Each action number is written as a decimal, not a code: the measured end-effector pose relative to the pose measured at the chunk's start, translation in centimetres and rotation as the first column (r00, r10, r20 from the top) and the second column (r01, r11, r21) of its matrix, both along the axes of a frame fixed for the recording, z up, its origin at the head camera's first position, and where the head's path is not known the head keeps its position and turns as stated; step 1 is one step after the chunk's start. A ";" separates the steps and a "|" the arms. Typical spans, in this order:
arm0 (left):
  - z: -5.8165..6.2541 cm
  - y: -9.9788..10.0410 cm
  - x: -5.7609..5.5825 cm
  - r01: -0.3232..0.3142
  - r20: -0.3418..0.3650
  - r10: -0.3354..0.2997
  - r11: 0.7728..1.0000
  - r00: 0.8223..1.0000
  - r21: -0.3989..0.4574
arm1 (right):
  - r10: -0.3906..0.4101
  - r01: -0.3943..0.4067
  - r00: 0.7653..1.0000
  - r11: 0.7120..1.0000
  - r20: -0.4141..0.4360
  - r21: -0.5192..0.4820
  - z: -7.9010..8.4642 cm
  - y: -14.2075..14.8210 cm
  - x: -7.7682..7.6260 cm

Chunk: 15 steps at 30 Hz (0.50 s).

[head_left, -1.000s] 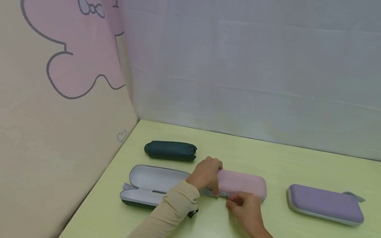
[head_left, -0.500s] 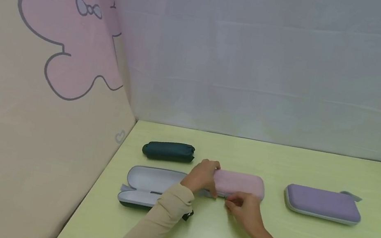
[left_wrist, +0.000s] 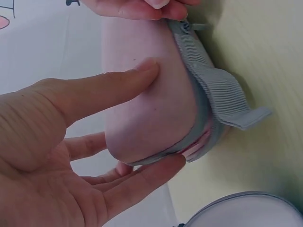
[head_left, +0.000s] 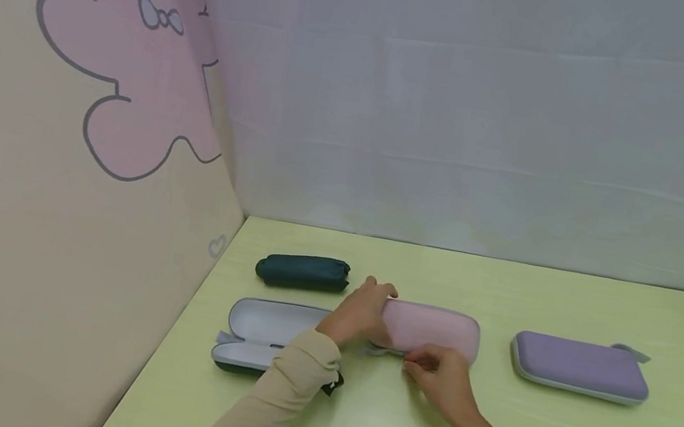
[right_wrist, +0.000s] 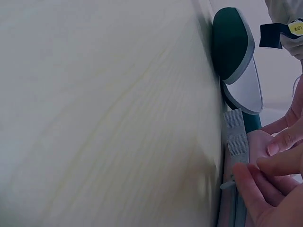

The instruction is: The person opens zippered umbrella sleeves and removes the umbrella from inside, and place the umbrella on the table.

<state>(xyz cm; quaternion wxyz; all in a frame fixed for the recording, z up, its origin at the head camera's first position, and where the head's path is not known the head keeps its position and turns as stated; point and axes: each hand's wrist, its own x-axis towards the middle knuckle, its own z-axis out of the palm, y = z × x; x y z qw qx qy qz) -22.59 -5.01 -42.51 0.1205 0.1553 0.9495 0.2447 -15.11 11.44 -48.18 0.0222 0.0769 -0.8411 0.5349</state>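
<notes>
A pink zip glasses case [head_left: 431, 328] lies at mid-table, its lid tipped a little toward me. My left hand [head_left: 358, 315] grips its left end, thumb on the lid and fingers along the seam below. At that end the grey zipper edge is parted, with a pink strip showing in the gap [left_wrist: 198, 144]. A ribbed grey strap [left_wrist: 227, 94] sticks out there. My right hand [head_left: 439, 382] has thumb and curled fingers on the front seam, pinching the case's edge beside the zipper pull [right_wrist: 228, 185]. The case's far right end lies behind the right hand in the right wrist view.
Left of the pink case stands an opened dark green glasses case [head_left: 248, 355] with a pale grey lining, partly behind my left forearm. Behind it lies a dark green rolled bundle [head_left: 302, 272]. A closed purple case [head_left: 580, 365] lies to the right. A white curtain [head_left: 476, 130] hangs behind the table.
The pink case has tilted, its lid now turned more toward me. My left hand has shifted slightly left and rolled with it. The right hand stays at the front seam.
</notes>
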 end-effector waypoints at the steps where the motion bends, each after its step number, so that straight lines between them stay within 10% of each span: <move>1: 0.2 -0.1 0.0 0.010 -0.010 -0.010 1.000 1.000 0.011 | 0.010 -0.010 1.000 1.000 0.000 -0.013 0.2 0.0 0.1; 8: 0.6 -1.0 0.4 0.128 -0.083 -0.119 0.986 0.989 0.106 | 0.077 -0.078 0.997 0.993 -0.013 -0.085 1.4 0.8 1.2; 15: 0.6 -1.3 1.6 0.142 0.003 -0.147 0.959 0.989 0.246 | 0.053 -0.083 0.960 0.992 -0.274 -0.097 4.0 1.9 2.1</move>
